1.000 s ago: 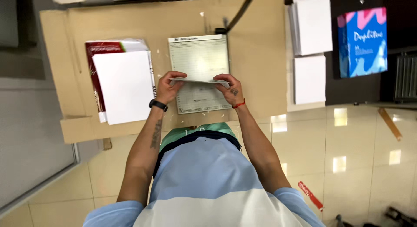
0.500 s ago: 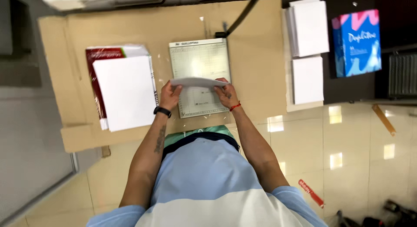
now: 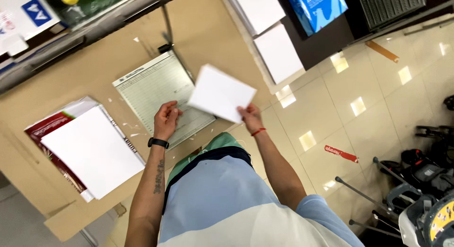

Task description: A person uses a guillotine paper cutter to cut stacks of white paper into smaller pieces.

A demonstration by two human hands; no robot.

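My right hand (image 3: pixel 249 115) grips a white stack of cut paper (image 3: pixel 220 92) by its lower corner and holds it up above the right side of a grey-green paper cutter (image 3: pixel 158 92) on the tan table (image 3: pixel 94 72). My left hand (image 3: pixel 165 120) rests on the cutter's board near its front edge, fingers curled, holding nothing that I can see. A black band is on my left wrist, a red one on my right.
A stack of white sheets (image 3: pixel 92 150) lies over a red packet at the left. Two more white stacks (image 3: pixel 278 52) sit on a dark side surface to the right, by a blue paper ream box (image 3: pixel 318 8). Shiny tiled floor and wheeled metal gear lie right.
Both hands held the paper on the cutter before. Now my right hand alone has lifted the stack to the right, and the view has tilted and swung right.
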